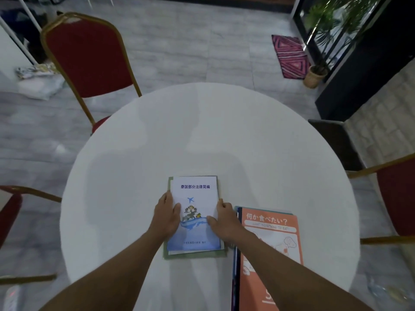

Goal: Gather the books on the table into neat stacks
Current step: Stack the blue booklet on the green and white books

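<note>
Squaring step: left hand (167, 213) and right hand (222, 217) clamp white booklet (195, 212) edges, fingers pressed together, atop green book (195, 254), just left of orange stack (269, 243). Next: nudge edges flush.

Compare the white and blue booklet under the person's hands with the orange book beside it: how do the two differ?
The white and blue booklet is smaller than the orange book. The booklet's cover shows a blue plane; the orange book's shows cartoon drawings. The left hand and right hand press the booklet's sides, while only the right forearm crosses the orange book. Both lie flat on the white table, each topping a stack.
</note>
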The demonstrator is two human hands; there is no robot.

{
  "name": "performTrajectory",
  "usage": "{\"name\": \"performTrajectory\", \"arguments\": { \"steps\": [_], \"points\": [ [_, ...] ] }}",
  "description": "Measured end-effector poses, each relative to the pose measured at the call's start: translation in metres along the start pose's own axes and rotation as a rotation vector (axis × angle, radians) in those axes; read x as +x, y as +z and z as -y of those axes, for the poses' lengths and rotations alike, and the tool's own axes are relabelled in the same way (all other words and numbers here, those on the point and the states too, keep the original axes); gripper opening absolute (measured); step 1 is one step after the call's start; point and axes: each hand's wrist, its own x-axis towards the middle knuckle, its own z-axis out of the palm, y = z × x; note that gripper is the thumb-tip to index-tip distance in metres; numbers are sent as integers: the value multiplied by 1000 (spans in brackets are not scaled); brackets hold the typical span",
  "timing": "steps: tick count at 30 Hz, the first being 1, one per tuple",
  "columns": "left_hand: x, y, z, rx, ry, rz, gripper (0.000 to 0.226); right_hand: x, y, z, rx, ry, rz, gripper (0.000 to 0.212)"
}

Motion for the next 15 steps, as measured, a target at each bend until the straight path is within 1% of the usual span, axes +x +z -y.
{"name": "performTrajectory", "arguments": {
  "steps": [5, 8, 10, 15],
  "points": [
    [2, 1, 0, 34, -36, 37, 59, 0, 2, 3, -1, 8, 4, 84],
    [3, 4, -4, 90, -154, 51, 63, 0, 2, 2, 23, 15, -1, 83],
    [2, 7, -5, 118, -199, 70, 67, 1, 3, 1, 21, 16, 3, 81],
    [-2, 4, 1, 135, -138, 109, 66, 1, 3, -1, 51, 15, 6, 79]
  ]
}}
